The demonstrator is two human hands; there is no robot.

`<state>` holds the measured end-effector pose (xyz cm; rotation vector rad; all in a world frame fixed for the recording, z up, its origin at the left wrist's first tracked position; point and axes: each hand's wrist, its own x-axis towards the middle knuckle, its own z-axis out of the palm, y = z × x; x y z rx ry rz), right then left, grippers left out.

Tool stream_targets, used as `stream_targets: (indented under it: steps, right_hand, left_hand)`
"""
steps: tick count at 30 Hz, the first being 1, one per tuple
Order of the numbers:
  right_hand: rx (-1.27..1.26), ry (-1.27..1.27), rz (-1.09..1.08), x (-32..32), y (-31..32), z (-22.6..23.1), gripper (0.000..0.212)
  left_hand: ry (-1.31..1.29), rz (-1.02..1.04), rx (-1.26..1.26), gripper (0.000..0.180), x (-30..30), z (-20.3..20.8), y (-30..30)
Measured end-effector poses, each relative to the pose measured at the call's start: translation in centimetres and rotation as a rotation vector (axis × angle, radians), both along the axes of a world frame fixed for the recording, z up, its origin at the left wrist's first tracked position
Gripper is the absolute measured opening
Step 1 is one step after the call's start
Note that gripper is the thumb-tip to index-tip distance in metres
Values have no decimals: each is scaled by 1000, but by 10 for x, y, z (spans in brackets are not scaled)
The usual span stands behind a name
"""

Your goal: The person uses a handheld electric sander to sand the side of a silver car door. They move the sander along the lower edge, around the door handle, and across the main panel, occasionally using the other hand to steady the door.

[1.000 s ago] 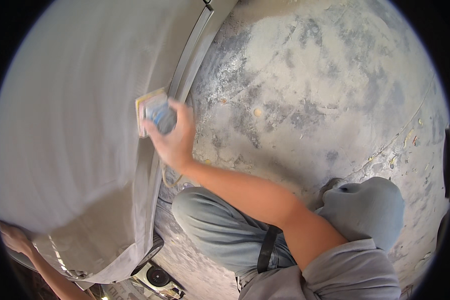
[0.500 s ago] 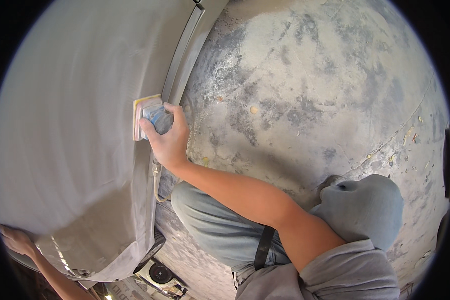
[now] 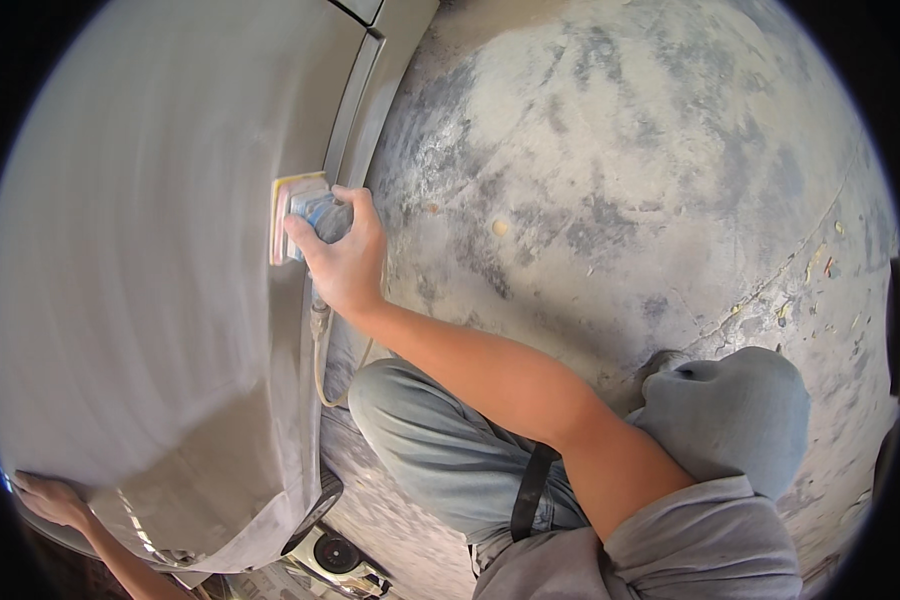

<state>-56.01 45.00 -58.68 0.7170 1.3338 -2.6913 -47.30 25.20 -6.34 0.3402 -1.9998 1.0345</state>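
You seem mid-sanding: your right hand (image 3: pixel 348 265) has its grip round the sander (image 3: pixel 320 212), by the right edge of the car panel (image 3: pixel 160 240); your left hand (image 3: pixel 58 501) lies flat, lower left. Next, likely, even pressure.

The pad sander (image 3: pixel 322 213) has a grey, dust-coated body with a blue band and a rectangular, layered pad, pale pink with a yellow edge. The pad face is turned to the car body panel (image 3: pixel 150 250) and appears to bear on it near the panel's floor-side edge; the body projects outward from the panel. The panel is curved, matt grey and streaked; one section is darker and glossier.
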Motion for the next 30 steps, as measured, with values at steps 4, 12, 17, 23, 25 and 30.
stream_targets:
  steps: [4, 12, 17, 23, 25, 30]
  right_hand:
    - [-23, -19, 7, -18, 8, -2, 65]
    - [14, -7, -56, -65, 34, -4, 59]
    - [34, -12, -83, -101, 54, -5, 58]
    - [17, -18, -77, -143, 80, -5, 59]
    - [6, -25, -57, -151, 88, -5, 60]
    - [35, -47, -1, -158, 97, -2, 62]
  left_hand:
    - [23, 53, 70, 77, 1, -1, 5]
    - [20, 6, 83, 75, -3, -14, 23]
    - [29, -6, 126, 74, -10, -20, 31]
    - [12, -25, 83, 74, -9, -25, 36]
    - [22, -5, 88, 80, -7, -23, 34]
    - [12, 2, 54, 76, -4, -15, 26]
